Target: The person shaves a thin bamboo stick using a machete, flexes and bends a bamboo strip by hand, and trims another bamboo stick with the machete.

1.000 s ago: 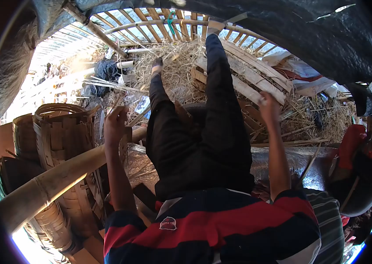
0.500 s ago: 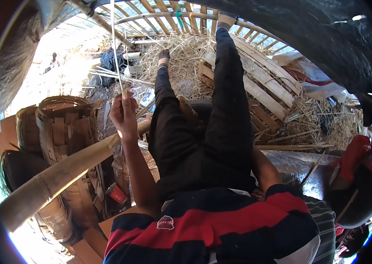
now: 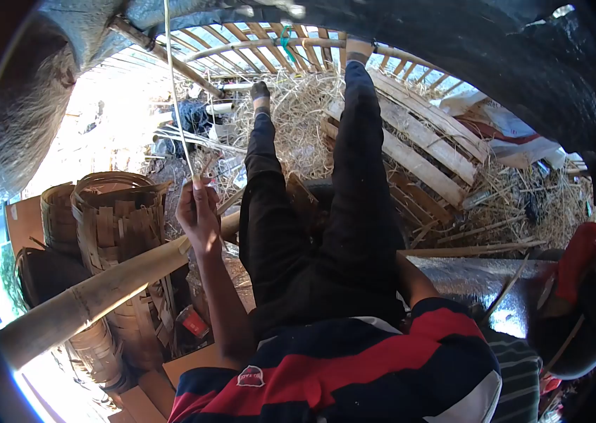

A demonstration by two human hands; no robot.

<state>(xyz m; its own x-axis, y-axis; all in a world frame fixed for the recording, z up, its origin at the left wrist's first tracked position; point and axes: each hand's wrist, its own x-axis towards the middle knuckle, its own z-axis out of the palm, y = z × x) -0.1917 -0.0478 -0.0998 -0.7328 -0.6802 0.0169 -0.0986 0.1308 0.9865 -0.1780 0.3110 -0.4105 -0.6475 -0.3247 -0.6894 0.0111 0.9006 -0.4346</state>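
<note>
My left hand point(image 3: 198, 215) is raised left of my legs, its fingers closed on the lower end of a long, thin, pale bamboo strip point(image 3: 177, 106). The strip rises almost straight and leaves the view at the top. Just below that hand, a thick bamboo pole point(image 3: 94, 292) slants from the lower left towards my knees. My right arm point(image 3: 414, 279) reaches down beside my right thigh, and the hand at its end is hidden.
Woven bamboo baskets point(image 3: 115, 233) stand at the left near a red cup point(image 3: 192, 322). Ahead lie straw point(image 3: 301, 134), a wooden slatted crate point(image 3: 425, 158) and a bamboo slat fence point(image 3: 256, 46). A dark helmet-like object point(image 3: 573, 338) sits at the right.
The view has shifted, so most things sit slightly lower. My left hand, still holding the strip, appears lower, and the strip leans a little more to the left.
</note>
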